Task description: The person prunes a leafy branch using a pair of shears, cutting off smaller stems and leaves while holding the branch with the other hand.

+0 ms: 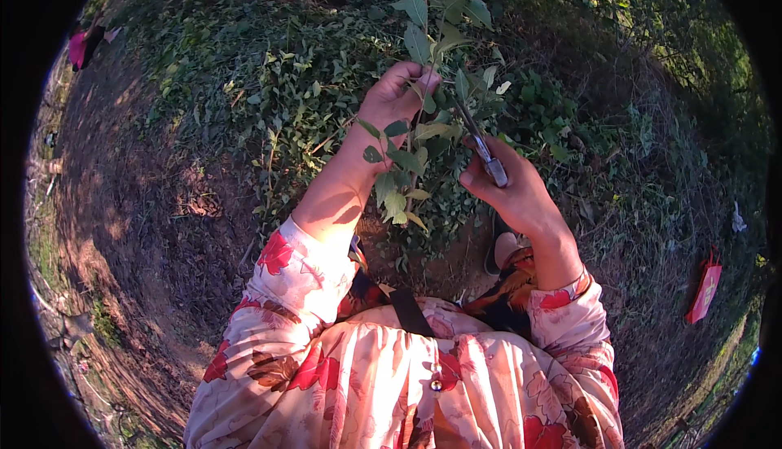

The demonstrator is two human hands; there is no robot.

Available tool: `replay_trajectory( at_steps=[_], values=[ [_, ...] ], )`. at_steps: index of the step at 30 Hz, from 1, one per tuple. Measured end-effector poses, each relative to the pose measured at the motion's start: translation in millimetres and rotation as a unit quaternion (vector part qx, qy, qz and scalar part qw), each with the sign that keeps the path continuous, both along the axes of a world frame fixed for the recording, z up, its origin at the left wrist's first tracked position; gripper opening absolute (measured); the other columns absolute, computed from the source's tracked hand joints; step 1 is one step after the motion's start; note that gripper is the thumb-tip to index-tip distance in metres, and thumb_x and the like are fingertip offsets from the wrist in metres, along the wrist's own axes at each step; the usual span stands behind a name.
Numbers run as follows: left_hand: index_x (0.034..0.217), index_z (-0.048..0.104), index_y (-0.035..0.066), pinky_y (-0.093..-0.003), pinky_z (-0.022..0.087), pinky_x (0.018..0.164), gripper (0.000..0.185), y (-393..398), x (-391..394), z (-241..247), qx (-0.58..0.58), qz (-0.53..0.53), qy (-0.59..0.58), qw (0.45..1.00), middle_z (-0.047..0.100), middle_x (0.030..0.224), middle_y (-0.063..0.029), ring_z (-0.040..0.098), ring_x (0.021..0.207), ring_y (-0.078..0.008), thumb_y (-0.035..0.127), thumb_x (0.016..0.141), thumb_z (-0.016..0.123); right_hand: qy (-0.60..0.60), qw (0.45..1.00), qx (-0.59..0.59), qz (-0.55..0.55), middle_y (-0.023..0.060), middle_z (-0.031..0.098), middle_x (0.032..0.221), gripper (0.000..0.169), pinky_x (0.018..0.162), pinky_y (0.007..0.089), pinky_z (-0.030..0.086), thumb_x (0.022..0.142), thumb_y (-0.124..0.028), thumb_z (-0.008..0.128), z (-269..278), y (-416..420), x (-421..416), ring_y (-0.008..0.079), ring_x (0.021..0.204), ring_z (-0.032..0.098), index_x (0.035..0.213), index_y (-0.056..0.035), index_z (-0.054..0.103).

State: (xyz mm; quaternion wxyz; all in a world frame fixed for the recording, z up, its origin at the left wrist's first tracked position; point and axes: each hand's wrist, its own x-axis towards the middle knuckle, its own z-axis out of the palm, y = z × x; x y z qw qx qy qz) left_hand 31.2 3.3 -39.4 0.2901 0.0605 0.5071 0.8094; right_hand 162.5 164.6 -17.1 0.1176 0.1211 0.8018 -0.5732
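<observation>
My left hand [400,92] pinches a leafy branch [415,165] by its thin stem, which runs upright from near the top of the view down past my wrist. Serrated green leaves hang along it, a few of them yellowish at the lower end. In my right hand [519,183] is a metal cutting tool [482,144], probably pruning shears, gripped by its handles. Its dark blade end points up and left toward the leaves beside the stem. Leaves and my fingers partly hide the tool, so whether its blades are apart cannot be told.
A heap of cut leafy twigs [293,92] covers the ground ahead and below my hands. Bare brown soil [146,217] stretches to the left. A red bag [704,290] lies at the far right, near a pale scrap [738,219]. Something pink and black [82,46] shows at upper left.
</observation>
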Motion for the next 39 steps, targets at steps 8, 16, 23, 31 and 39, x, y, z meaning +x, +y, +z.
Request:
replay_trajectory(
  at_steps=[8, 16, 23, 31, 39],
  values=[
    [0.102, 0.059, 0.006, -0.02, 0.048, 0.058, 0.015, 0.1, 5.4, -0.6, 0.008, -0.028, 0.012, 1.0, 0.06, 0.077, 0.0033, 0.058, 0.065, -0.0039, 0.019, 0.094, 0.06, 0.019, 1.0, -0.007, -0.011, -0.0024, 0.053, 0.082, 0.039, 0.069, 0.0245, 0.041, 0.081, -0.02, 0.072, 10.3, -7.9, -0.1, 0.008, 0.075, 0.047, 0.113, -0.0025, 0.058],
    [0.103, 0.059, 0.007, -0.0265, 0.054, 0.066, 0.019, -0.6, -3.4, -8.0, 0.005, -0.021, 0.016, 1.0, 0.061, 0.082, 0.0001, 0.062, 0.072, -0.0083, 0.024, 0.093, 0.061, 0.014, 0.994, 0.018, -0.111, 0.0001, 0.059, 0.075, 0.03, 0.065, 0.0258, 0.044, 0.081, -0.022, 0.072, 1.5, -2.4, -2.1, 0.0092, 0.069, 0.051, 0.101, -0.0032, 0.06],
    [0.101, 0.059, 0.008, -0.0294, 0.053, 0.069, 0.016, -7.7, -14.6, -23.6, 0.072, 0.035, -0.061, 0.995, 0.063, 0.089, -0.0016, 0.062, 0.078, -0.0127, 0.02, 0.091, 0.062, 0.008, 0.988, -0.089, -0.124, 0.0003, 0.06, 0.084, 0.033, 0.072, 0.0242, 0.046, 0.082, -0.019, 0.071, -5.7, -5.3, 0.1, 0.0088, 0.077, 0.054, 0.107, -0.0005, 0.058],
    [0.095, 0.056, 0.011, -0.0305, 0.052, 0.071, 0.014, -6.6, -17.3, -18.7, 0.132, 0.085, -0.079, 0.985, 0.061, 0.09, -0.0018, 0.062, 0.084, -0.0166, 0.023, 0.092, 0.062, -0.054, 0.968, -0.233, -0.076, 0.0067, 0.067, 0.096, 0.039, 0.072, 0.0293, 0.051, 0.081, -0.011, 0.067, -22.8, -31.6, 7.4, 0.0124, 0.085, 0.062, 0.116, 0.0019, 0.055],
    [0.107, 0.054, 0.009, -0.0379, 0.055, 0.07, 0.028, -5.1, -24.6, -28.6, 0.167, 0.085, -0.071, 0.98, 0.061, 0.096, -0.0056, 0.063, 0.093, -0.0222, 0.029, 0.09, 0.064, -0.021, 0.874, -0.473, -0.11, 0.0119, 0.065, 0.099, 0.033, 0.071, 0.0336, 0.05, 0.084, -0.005, 0.06, -13.8, -42.0, 10.8, 0.018, 0.079, 0.061, 0.116, 0.0025, 0.054]
  ],
)
